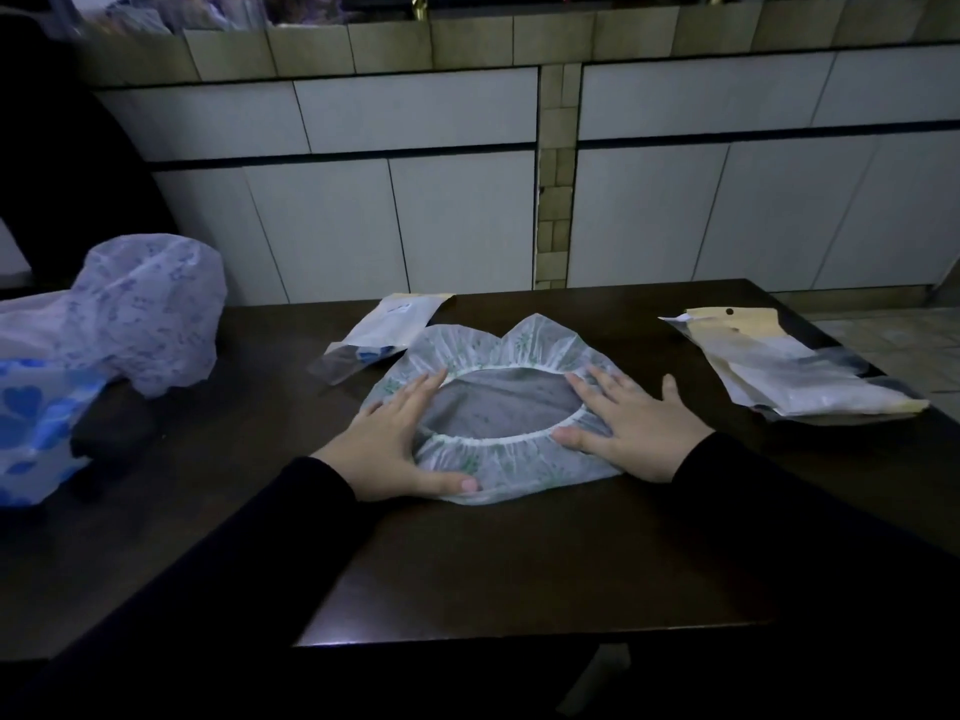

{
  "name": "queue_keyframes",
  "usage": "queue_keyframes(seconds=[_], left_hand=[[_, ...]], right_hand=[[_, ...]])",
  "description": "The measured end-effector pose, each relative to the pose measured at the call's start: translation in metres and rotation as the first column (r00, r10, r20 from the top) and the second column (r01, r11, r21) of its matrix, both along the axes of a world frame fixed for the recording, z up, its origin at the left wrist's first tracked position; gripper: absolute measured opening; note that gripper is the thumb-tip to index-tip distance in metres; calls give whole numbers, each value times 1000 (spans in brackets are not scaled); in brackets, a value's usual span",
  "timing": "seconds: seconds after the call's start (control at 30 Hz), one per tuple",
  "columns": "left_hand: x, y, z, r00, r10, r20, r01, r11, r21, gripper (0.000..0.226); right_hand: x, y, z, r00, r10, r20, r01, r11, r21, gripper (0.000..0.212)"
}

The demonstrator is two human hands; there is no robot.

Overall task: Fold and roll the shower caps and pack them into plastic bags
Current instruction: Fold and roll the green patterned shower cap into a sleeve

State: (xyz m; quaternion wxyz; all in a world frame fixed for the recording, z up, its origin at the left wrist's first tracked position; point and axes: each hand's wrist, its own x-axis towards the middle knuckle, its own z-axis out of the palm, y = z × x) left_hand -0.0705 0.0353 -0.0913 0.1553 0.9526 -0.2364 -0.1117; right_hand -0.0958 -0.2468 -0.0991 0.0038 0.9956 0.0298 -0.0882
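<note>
A clear shower cap with a green print [511, 462] lies opening-up in the middle of the dark table [519, 574], its white elastic rim stretched into an oval. My left hand [392, 441] presses flat on the cap's left side, thumb on the near edge. On the cap's right side my right hand [631, 420] lies flat with spread, straight fingers. A plastic bag holding a rolled blue cap [382, 332] rests just behind the cap. A stack of empty plastic bags with tan headers [779, 363] sits at the right.
At the left edge is a heap of more shower caps, one with a lilac print [140, 309] and one with blue hearts [36, 423]. A dark object [111, 433] sits under them. White cabinet fronts stand beyond the table.
</note>
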Motion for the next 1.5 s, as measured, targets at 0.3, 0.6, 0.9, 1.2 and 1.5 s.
queue_keyframes(seconds=[0.3, 0.6, 0.9, 1.2, 1.5], left_hand=[[-9, -34, 27, 941, 28, 337, -74, 989, 125, 92], [44, -51, -5, 990, -36, 135, 24, 996, 88, 100], [40, -53, 3, 995, 63, 81, -62, 998, -5, 94], [-36, -70, 11, 978, -84, 190, 87, 996, -5, 103], [-23, -42, -12, 959, -228, 166, 206, 968, 142, 112]], right_hand=[[1, 33, 40, 919, 67, 388, -79, 997, 14, 46], [50, 45, -2, 999, -10, 50, 6, 996, 86, 76], [50, 29, 14, 993, -36, 117, -4, 947, 322, 59], [-14, 26, 9, 953, -58, 298, -67, 918, 392, 46], [-10, 5, -6, 997, 54, 51, -65, 969, 238, 57]])
